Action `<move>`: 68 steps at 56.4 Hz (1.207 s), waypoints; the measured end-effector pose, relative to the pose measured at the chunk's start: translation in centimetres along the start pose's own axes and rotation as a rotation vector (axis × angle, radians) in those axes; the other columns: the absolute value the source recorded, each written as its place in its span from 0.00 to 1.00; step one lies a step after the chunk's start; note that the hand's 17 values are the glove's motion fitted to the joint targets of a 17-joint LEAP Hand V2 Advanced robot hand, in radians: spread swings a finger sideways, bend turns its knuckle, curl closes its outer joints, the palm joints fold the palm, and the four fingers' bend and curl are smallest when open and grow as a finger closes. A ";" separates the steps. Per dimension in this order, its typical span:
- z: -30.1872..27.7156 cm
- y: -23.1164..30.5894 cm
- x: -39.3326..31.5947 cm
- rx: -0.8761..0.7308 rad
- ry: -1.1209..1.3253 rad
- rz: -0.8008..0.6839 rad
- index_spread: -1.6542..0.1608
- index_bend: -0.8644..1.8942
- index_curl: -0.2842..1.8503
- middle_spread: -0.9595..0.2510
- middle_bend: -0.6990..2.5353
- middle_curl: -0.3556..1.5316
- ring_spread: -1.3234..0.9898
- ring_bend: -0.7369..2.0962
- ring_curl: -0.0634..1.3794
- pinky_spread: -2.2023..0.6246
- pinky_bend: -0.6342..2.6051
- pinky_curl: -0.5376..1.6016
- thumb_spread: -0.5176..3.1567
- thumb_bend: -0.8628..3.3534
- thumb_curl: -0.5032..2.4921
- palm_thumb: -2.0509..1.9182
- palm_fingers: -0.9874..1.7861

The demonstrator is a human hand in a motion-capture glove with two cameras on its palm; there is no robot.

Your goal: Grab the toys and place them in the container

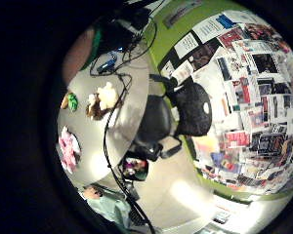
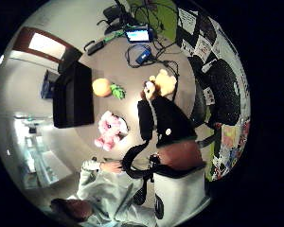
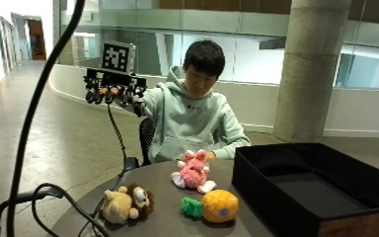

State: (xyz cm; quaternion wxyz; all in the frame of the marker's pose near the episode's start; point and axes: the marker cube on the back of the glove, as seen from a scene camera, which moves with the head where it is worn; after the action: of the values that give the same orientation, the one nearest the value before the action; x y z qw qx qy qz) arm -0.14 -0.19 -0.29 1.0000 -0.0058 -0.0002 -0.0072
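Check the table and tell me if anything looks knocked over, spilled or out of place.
Nothing stands out. The pink plush, the lion plush and the pineapple toy lie apart on the table, beside the black container, which sits upright with no toys in it. The gloved right hand is raised above, holding nothing.

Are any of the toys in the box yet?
Not yet. The black container looks empty. The pink plush, the lion plush and the pineapple toy all lie on the table. The gloved right hand is raised, holding nothing. All three remain.
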 end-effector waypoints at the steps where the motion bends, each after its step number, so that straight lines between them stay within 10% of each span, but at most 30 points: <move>1: -0.1 -0.1 -0.1 -0.001 0.000 -0.003 0.85 0.36 0.15 0.79 0.25 0.19 0.56 0.33 0.05 0.78 0.36 0.30 0.26 0.23 0.17 0.54 0.40; 28: 8.0 -8.1 -4.6 0.059 -0.109 -0.260 0.76 0.36 0.22 0.79 0.27 0.28 0.55 0.37 0.15 0.78 0.43 0.38 0.52 0.22 0.22 0.52 0.33; 50: 25.2 -8.3 -5.3 -0.370 -0.104 -0.270 0.75 0.38 0.24 0.78 0.25 0.29 0.57 0.30 0.15 0.80 0.46 0.40 0.46 0.20 0.24 0.51 0.28; 68: 26.3 -8.2 -7.3 -0.045 -0.260 -0.259 0.77 0.38 0.27 0.69 0.34 0.34 0.47 0.56 0.26 0.68 0.48 0.42 0.47 0.25 0.30 0.63 0.73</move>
State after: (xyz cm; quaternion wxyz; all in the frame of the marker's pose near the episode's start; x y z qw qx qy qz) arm -7.59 -7.97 26.10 0.9818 -0.0291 -0.1299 -0.1353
